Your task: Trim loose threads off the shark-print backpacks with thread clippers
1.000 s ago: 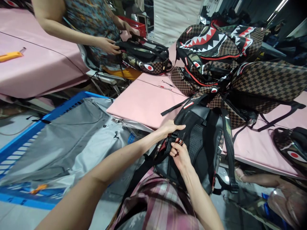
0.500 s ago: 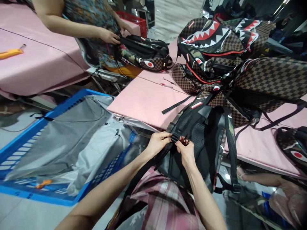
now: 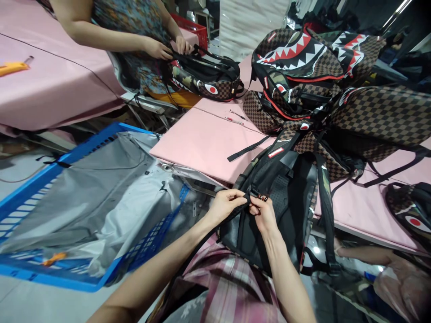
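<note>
A black-backed backpack [image 3: 283, 202] leans from my lap onto the pink table's edge, its padded back facing me. My left hand [image 3: 227, 206] pinches a black strap at the backpack's left side. Close beside it, my right hand [image 3: 263, 211] is closed on the same strap near a small black buckle [image 3: 255, 192]. The fingertips of both hands nearly meet, and the strap partly hides between them. A second shoulder strap [image 3: 326, 211] hangs down at the backpack's right side.
Checkered shark-print backpacks [image 3: 299, 54] pile up on the pink table [image 3: 198, 139], with pens [image 3: 235, 120] nearby. A blue basket [image 3: 60, 280] holding grey fabric stands at the left. Across the table, a person's hands [image 3: 158, 48] handle another backpack [image 3: 208, 76]. Another person's arm [image 3: 367, 253] shows lower right.
The strap and buckle have shifted between my fingers; my hands have moved slightly down and right. The person across has raised one hand along the other backpack's top.
</note>
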`<state>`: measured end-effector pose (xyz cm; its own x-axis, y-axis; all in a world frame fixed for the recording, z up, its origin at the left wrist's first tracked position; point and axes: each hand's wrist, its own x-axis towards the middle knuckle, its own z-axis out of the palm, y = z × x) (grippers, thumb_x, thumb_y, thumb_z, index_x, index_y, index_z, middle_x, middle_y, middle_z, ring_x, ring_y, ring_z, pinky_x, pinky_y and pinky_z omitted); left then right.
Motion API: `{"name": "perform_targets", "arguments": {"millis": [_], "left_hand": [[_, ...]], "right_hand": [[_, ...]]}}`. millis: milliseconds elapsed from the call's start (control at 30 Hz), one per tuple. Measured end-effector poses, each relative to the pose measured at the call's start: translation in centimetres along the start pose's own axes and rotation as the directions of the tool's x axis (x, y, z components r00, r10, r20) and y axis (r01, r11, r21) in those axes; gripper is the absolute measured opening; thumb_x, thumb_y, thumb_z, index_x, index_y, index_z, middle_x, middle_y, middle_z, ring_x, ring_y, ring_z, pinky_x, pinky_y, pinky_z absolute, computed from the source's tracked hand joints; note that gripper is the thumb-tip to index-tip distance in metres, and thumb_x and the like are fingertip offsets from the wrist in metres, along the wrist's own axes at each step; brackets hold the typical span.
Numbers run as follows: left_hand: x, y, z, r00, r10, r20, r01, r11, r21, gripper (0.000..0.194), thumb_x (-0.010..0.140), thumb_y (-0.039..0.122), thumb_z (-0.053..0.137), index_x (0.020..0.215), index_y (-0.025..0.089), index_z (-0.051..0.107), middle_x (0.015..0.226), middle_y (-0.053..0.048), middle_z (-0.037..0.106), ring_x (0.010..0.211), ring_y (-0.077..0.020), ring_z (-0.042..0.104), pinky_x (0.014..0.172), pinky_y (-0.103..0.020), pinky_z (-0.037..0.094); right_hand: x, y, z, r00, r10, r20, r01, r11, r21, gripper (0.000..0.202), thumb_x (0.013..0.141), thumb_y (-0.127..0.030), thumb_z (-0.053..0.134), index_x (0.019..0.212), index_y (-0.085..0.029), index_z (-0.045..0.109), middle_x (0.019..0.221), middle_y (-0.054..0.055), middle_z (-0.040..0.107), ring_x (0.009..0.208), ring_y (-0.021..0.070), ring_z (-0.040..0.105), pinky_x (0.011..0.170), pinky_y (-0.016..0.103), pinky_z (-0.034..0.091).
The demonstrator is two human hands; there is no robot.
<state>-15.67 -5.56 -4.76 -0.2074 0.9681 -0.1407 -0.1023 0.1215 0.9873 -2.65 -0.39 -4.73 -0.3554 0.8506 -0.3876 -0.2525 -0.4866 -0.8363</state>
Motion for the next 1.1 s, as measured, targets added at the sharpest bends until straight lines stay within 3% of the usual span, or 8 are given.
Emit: {"name": "perform_targets", "arguments": {"millis": [200,333,467,600,667,800,967,1100], "left_hand": [[0.8,-0.6,-0.7,0.995,-0.076,0.064,0.087,0.977,-0.197,0.029,0.058,0.028,0.075,0.082,0.014,0.067,0.079,-0.002,0.067,0.073,-0.0133,0.06,0.074,-0.024,0.046],[2.1,-1.0,-0.6,0.99,-0.089,0.112,0.116,0.958,-0.263,0.032,0.054,0.028,0.078,0.078,0.013,0.063,0.074,0.0,0.062,0.066,-0.0099,0.056,0.067,-0.021,0.044],[2.1,-1.0,-0.5,0.99,-0.028,0.136,0.045,0.992,-0.12,0.024,0.06,0.031,0.073,0.071,0.014,0.059,0.064,0.002,0.056,0.058,-0.009,0.051,0.06,-0.021,0.04],[0.6,-0.5,-1.1,0.942,0.17,0.29,-0.239,0.945,0.223,0.013,0.071,0.029,0.064,0.067,0.016,0.063,0.078,-0.003,0.061,0.07,-0.0127,0.055,0.066,-0.024,0.041],[0.1,-0.3,-1.3,0.932,0.203,0.299,-0.297,0.902,0.313,0.013,0.072,0.029,0.063,0.067,0.017,0.063,0.086,-0.005,0.062,0.075,-0.0137,0.056,0.071,-0.025,0.042],[0.5,-0.3,-0.7,0.998,0.04,0.046,-0.046,0.989,0.143,0.022,0.074,0.038,0.061,0.075,0.016,0.058,0.072,-0.001,0.061,0.068,-0.013,0.056,0.066,-0.023,0.044],[0.9,-0.2,-0.5,0.977,-0.077,0.197,0.071,0.997,0.038,0.029,0.067,0.041,0.066,0.076,0.014,0.063,0.071,-0.003,0.066,0.068,-0.0163,0.06,0.068,-0.027,0.047],[0.0,-0.4,-3.3,0.979,-0.186,0.089,0.179,0.981,0.073,0.04,0.06,0.051,0.07,0.076,0.014,0.068,0.073,-0.006,0.069,0.074,-0.022,0.062,0.07,-0.031,0.049]], "right_hand": [[0.9,-0.3,-0.4,0.981,0.184,0.061,-0.19,0.975,0.113,0.02,0.053,-0.022,0.074,0.056,-0.013,0.056,0.043,-0.004,0.05,0.032,-0.0007,0.023,0.035,0.016,0.018],[1.4,-0.4,-0.9,0.96,0.262,0.096,-0.273,0.954,0.123,0.021,0.053,-0.023,0.074,0.056,-0.012,0.056,0.041,-0.004,0.05,0.03,-0.0011,0.022,0.034,0.016,0.018],[1.6,-0.1,-1.3,0.955,0.278,0.104,-0.289,0.949,0.122,0.022,0.053,-0.023,0.073,0.053,-0.013,0.054,0.04,-0.005,0.047,0.03,-0.0008,0.021,0.034,0.016,0.018],[1.5,0.3,-1.4,0.961,0.265,0.079,-0.274,0.952,0.139,0.026,0.053,-0.024,0.074,0.052,-0.014,0.05,0.039,-0.007,0.044,0.03,-0.0007,0.021,0.034,0.016,0.018],[1.4,0.3,-1.2,0.97,0.237,0.054,-0.242,0.96,0.141,0.028,0.053,-0.024,0.075,0.053,-0.015,0.049,0.04,-0.007,0.046,0.03,-0.0006,0.022,0.034,0.016,0.018],[1.2,0.2,-0.3,0.985,0.172,0.018,-0.173,0.982,0.078,0.03,0.052,-0.026,0.077,0.053,-0.014,0.05,0.043,-0.004,0.051,0.031,-0.0001,0.025,0.034,0.017,0.019],[0.0,0.7,-0.1,1.0,0.028,-0.007,-0.029,0.991,-0.13,0.025,0.056,-0.029,0.075,0.05,-0.015,0.055,0.045,-0.003,0.053,0.034,0.0026,0.031,0.037,0.019,0.023],[-1.7,0.4,-4.0,0.986,-0.162,-0.047,0.121,0.873,-0.472,0.013,0.062,-0.027,0.072,0.071,-0.018,0.071,0.068,0.002,0.068,0.06,0.0136,0.057,0.059,0.025,0.043]]}}
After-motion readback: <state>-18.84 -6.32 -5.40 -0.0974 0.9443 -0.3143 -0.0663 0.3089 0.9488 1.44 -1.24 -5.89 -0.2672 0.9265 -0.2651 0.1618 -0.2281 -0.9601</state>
